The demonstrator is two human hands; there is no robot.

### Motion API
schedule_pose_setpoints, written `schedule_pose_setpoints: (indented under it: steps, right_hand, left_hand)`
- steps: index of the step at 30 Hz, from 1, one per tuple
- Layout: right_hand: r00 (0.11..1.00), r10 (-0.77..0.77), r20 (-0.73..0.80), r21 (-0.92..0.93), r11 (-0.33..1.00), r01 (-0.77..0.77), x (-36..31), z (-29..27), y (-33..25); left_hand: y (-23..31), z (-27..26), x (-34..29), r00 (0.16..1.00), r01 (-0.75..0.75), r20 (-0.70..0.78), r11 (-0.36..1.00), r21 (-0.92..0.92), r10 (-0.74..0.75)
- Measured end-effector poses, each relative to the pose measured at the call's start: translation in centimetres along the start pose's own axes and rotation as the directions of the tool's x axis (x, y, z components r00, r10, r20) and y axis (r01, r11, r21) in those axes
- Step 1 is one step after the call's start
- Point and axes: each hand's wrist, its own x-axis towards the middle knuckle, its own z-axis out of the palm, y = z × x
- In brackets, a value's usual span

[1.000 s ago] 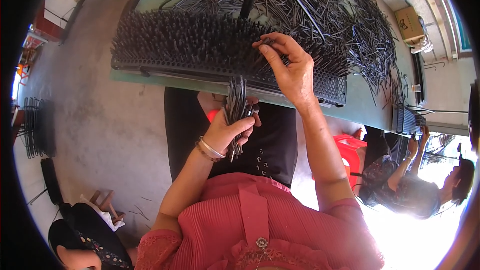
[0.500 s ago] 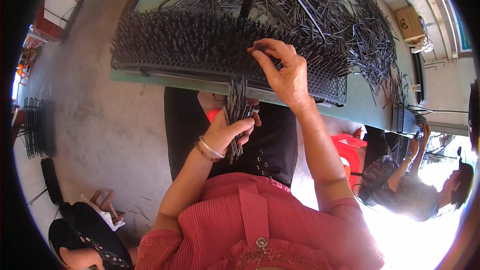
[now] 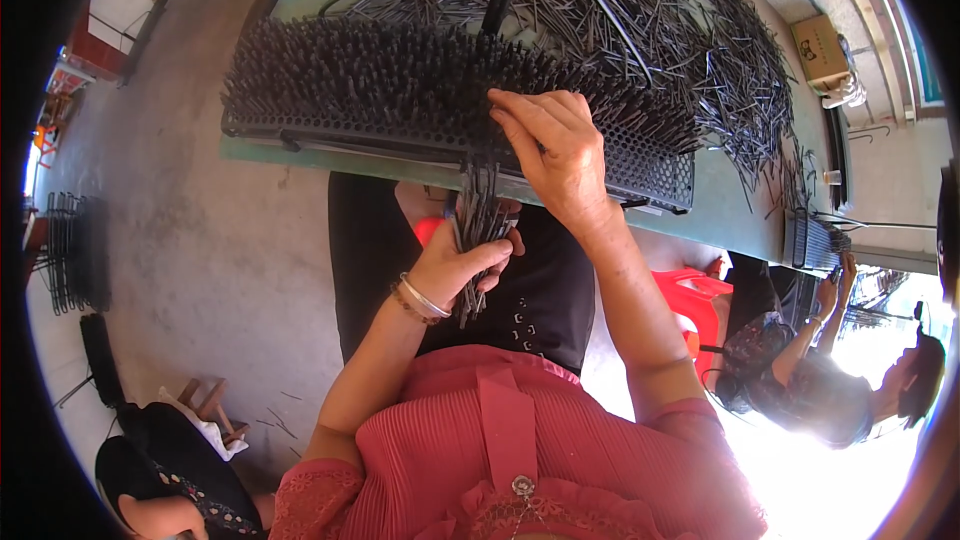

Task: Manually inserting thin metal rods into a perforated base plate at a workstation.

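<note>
My left hand [image 3: 455, 265] is closed around a bundle of thin black strips [image 3: 481, 190], just below the table's near edge. The strips stick out above and below the fist. At the table edge lies a long black perforated rack [image 3: 658, 178], its holes filled with many upright black strips [image 3: 340, 75]. Over the rack's front part, right of its middle, my right hand [image 3: 563, 152] holds thumb and fingertips pinched together. Whatever is between those fingertips is hidden against the dark strips.
Loose black strips [image 3: 690, 30] lie heaped on the green table [image 3: 740, 202] behind the rack, with thin metal bars standing over them. A co-worker [image 3: 800, 370] handles a similar rack at the right. A red plastic stool [image 3: 695, 305] stands between us. Another person [image 3: 190, 470] sits lower left.
My right hand has shifted slightly left and nearer, its fingertips now lower over the rack. The left hand with its bundle stays nearly in place.
</note>
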Motion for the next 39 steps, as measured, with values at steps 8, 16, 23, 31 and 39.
schedule_pose_setpoints:
  steps: [8,16,23,31,39]
  right_hand:
    - [0.996,-0.049,-0.074,-0.097,0.994,0.042,-0.7,-0.1,-0.8]
    - [0.995,-0.09,0.045,-0.097,0.991,0.094,0.2,-0.7,-0.3]
    - [0.988,-0.002,0.153,-0.068,0.998,0.012,0.1,-0.7,-0.7]
    - [0.989,-0.091,0.119,-0.008,0.996,0.093,0.4,-0.5,-0.2]
    - [0.976,-0.047,0.214,-0.013,0.999,0.051,1.2,-1.0,0.4]
  left_hand:
    - [-0.2,-0.1,0.0,1.0,-0.019,-0.002,0.999,0.04,0.019]
    - [-0.1,-0.1,0.0,1.0,-0.012,0.004,0.999,0.036,0.012]
    - [-0.2,-0.4,0.0,1.0,-0.014,0.01,0.999,0.047,0.014]
    - [-0.3,-0.4,0.3,1.0,0.01,-0.009,1.0,0.023,-0.01]
    - [0.0,0.0,0.1,0.998,0.057,-0.018,0.998,0.033,-0.056]
